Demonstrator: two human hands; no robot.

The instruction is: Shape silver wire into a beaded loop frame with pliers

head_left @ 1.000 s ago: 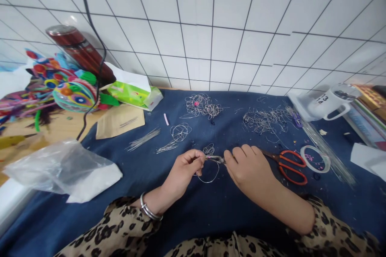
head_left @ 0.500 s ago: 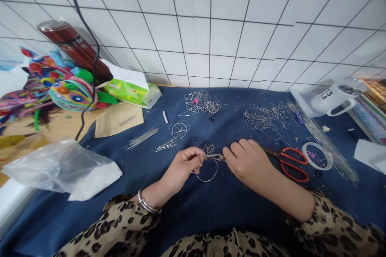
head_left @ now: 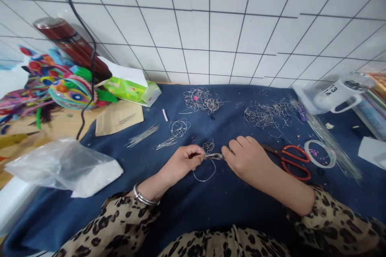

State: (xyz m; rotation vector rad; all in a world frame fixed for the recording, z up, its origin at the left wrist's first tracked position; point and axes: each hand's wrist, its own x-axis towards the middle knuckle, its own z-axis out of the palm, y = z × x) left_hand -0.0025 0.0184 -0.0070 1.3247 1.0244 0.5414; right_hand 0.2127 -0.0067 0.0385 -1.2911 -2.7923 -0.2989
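My left hand (head_left: 187, 158) pinches a thin metal wire (head_left: 208, 179) between thumb and fingertips; a loop of it hangs below over the blue cloth. My right hand (head_left: 245, 156) is closed around a pair of pliers (head_left: 217, 156), whose handles are hidden in the palm. The pliers' jaws point left and meet the wire right beside my left fingertips. Just behind the jaws lies a small coil of wire (head_left: 208, 145). Orange-handled scissors (head_left: 294, 161) rest to the right of my right hand, their blades partly behind it.
Tangled wire heaps (head_left: 199, 100) lie toward the tiled wall, beyond a bundle of straight wires (head_left: 143, 135). A clear round dish (head_left: 320, 153) with pink bits and a white mug (head_left: 343, 95) stand right. A plastic bag (head_left: 63, 164), tissue pack (head_left: 129, 88) and red flask (head_left: 70, 44) occupy the left.
The camera view has shifted slightly. Both hands keep their grip on the wire and pliers, and the wire loop hangs a little differently.
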